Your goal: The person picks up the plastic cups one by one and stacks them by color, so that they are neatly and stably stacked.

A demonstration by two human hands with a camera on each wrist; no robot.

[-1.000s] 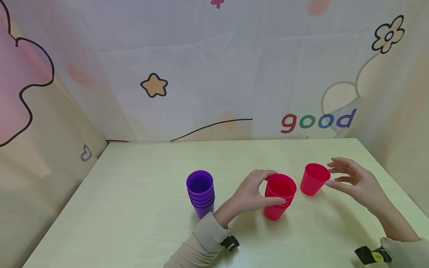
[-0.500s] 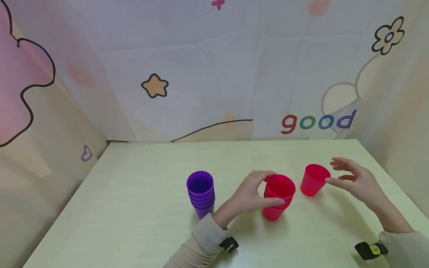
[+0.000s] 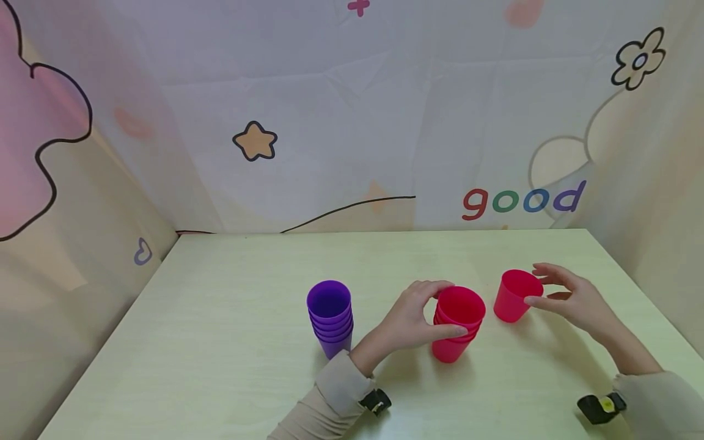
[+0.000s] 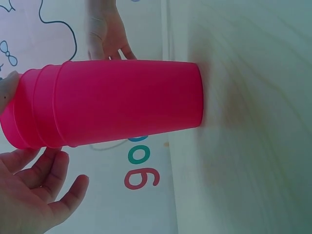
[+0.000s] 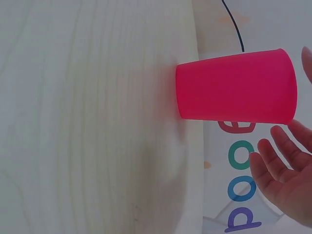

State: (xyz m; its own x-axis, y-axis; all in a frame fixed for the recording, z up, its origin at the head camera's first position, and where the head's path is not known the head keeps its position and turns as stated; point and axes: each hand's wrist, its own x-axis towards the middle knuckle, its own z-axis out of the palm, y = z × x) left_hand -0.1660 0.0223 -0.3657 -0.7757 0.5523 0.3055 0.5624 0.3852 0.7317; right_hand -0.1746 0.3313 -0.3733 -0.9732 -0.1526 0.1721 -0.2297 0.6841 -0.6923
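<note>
My left hand (image 3: pixel 409 315) holds a stack of nested red plastic cups (image 3: pixel 452 351) near the rims, thumb on the near side and fingers behind. The left wrist view shows this stack (image 4: pixel 126 100) upright with its base at the tabletop. Farther right, a single red cup (image 3: pixel 511 299) stands upright on the table. My right hand (image 3: pixel 574 304) is spread around its upper right side. In the right wrist view, the thumb is apart from that cup (image 5: pixel 236 87), while a fingertip lies close to its rim; whether it touches I cannot tell.
A stack of nested purple cups (image 3: pixel 332 333) stands left of the red stack, close to my left sleeve (image 3: pixel 343 382). The pale wooden table (image 3: pixel 220 342) ends at a printed cloth backdrop (image 3: pixel 341 153), with cloth on both sides too.
My right hand has moved left, bringing its thumb and fingers around the single red cup's near side. The left hand and its stack have barely shifted.
</note>
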